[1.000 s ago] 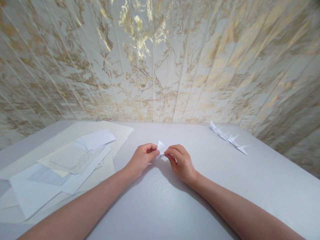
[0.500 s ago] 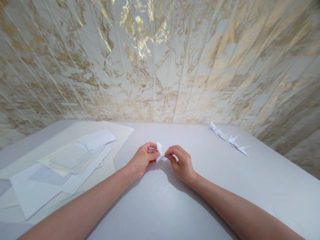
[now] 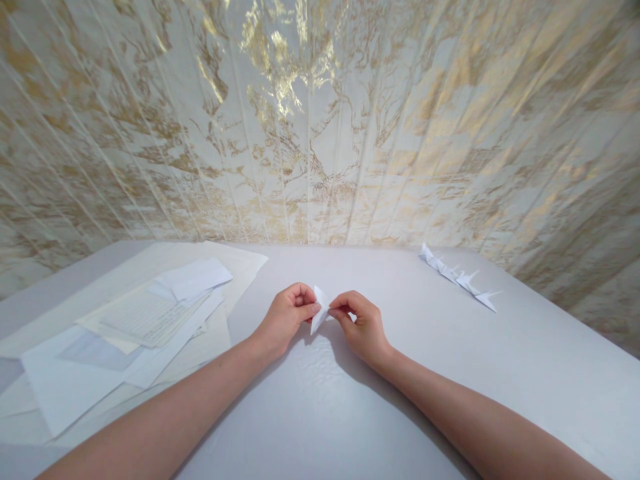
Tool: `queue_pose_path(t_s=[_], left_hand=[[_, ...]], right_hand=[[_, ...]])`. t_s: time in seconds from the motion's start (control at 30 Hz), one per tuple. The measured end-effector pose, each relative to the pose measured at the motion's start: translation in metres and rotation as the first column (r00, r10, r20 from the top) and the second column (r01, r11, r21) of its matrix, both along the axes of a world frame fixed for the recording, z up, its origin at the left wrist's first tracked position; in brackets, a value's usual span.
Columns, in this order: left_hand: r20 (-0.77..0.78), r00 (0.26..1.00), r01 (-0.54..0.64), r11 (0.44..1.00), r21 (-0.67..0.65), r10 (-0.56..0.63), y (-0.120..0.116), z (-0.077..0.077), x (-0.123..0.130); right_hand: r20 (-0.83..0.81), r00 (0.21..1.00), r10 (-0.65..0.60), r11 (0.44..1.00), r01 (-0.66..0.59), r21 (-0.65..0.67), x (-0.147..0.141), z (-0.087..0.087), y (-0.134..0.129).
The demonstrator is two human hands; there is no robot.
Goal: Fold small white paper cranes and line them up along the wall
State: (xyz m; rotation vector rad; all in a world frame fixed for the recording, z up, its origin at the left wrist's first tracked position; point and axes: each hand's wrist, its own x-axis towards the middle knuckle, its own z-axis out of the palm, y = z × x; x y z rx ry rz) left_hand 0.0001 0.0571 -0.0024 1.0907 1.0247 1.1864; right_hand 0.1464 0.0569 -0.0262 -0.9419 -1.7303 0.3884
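Note:
A small folded white paper crane (image 3: 321, 311) is held between my two hands, a little above the table, with its wings spread up and down. My left hand (image 3: 291, 312) pinches it from the left between thumb and fingers. From the other side, the thumb and forefinger of my right hand (image 3: 361, 325) grip its pointed tip. The fingers partly cover its middle. On the right of the table several folded paper cranes (image 3: 457, 277) stand in a slanting row, well away from both hands.
Left of my arms lies a spread of loose paper: a white sheet (image 3: 75, 373), a handwritten page (image 3: 145, 320) and a folded white piece (image 3: 197, 277) on larger cream sheets (image 3: 245, 260). The pale table (image 3: 320, 413) ends at a gold-patterned wall (image 3: 320, 133).
The crane's wings have opened wider, the lower one now reaching further down. My left fingers have curled in slightly; my right hand has hardly moved.

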Motion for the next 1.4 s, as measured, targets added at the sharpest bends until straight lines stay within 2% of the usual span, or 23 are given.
queue_pose_path(t_s=[0.13, 0.3, 0.4, 0.5, 0.6, 0.7, 0.8, 0.9, 0.97, 1.0, 1.03, 1.1, 1.17, 1.23, 1.4], left_hand=[[-0.091, 0.994, -0.053, 0.994, 0.095, 0.061, 0.001, -0.003, 0.0], [-0.312, 0.947, 0.008, 0.971, 0.239, 0.069, -0.002, -0.005, -0.003], [-0.41, 0.907, 0.078, 0.917, 0.39, 0.097, -0.003, -0.005, -0.004], [-0.497, 0.841, 0.092, 0.849, 0.52, 0.213, -0.004, -0.005, -0.005], [-0.542, 0.778, 0.085, 0.801, 0.593, 0.319, -0.004, -0.005, -0.004], [-0.593, 0.747, 0.152, 0.792, 0.592, 0.3, -0.005, -0.005, -0.004], [-0.615, 0.762, 0.202, 0.827, 0.525, 0.204, -0.004, -0.004, -0.004], [-0.602, 0.783, 0.156, 0.888, 0.433, 0.155, -0.002, -0.003, -0.007], [-0.609, 0.767, 0.119, 0.888, 0.444, 0.201, 0.0, -0.001, -0.011], [-0.619, 0.746, 0.122, 0.864, 0.489, 0.246, 0.002, 0.0, -0.014], [-0.629, 0.715, 0.149, 0.812, 0.565, 0.306, 0.004, 0.002, -0.017], [-0.635, 0.658, 0.276, 0.655, 0.703, 0.404, 0.007, 0.004, -0.023], [-0.66, 0.624, 0.411, 0.543, 0.733, 0.418, 0.01, 0.007, -0.028], [-0.705, 0.592, 0.51, 0.496, 0.703, 0.39, 0.013, 0.009, -0.031], [-0.824, 0.533, 0.683, 0.477, 0.553, 0.192, 0.022, 0.013, -0.036]], right_hand=[[-0.013, 1.0, 0.016, 0.999, -0.016, -0.044, -0.001, -0.001, -0.001], [-0.035, 0.999, -0.04, 0.996, 0.036, -0.086, 0.002, -0.002, 0.003], [-0.038, 0.998, -0.053, 0.995, 0.05, -0.087, 0.003, -0.003, 0.004], [-0.019, 0.999, -0.049, 0.997, 0.048, -0.053, 0.002, -0.002, 0.002], [0.023, 0.999, -0.029, 1.0, 0.03, 0.0, 0.001, -0.001, 0.0], [0.074, 0.997, -0.011, 0.999, 0.008, 0.048, 0.001, -0.001, 0.0], [0.11, 0.994, -0.008, 0.995, -0.003, 0.1, 0.003, -0.002, 0.001], [0.122, 0.992, 0.025, 0.989, -0.042, 0.144, 0.006, -0.002, 0.003], [0.126, 0.99, 0.058, 0.984, -0.078, 0.16, 0.007, -0.001, 0.003], [0.128, 0.989, 0.075, 0.982, -0.095, 0.164, 0.007, 0.0, 0.003], [0.129, 0.988, 0.091, 0.98, -0.112, 0.166, 0.008, 0.0, 0.003], [0.131, 0.984, 0.122, 0.976, -0.143, 0.165, 0.008, 0.001, 0.003], [0.134, 0.979, 0.156, 0.97, -0.177, 0.164, 0.008, 0.002, 0.003], [0.141, 0.971, 0.192, 0.963, -0.214, 0.161, 0.009, 0.002, 0.003], [0.156, 0.946, 0.284, 0.944, -0.304, 0.124, 0.01, 0.004, 0.004]])
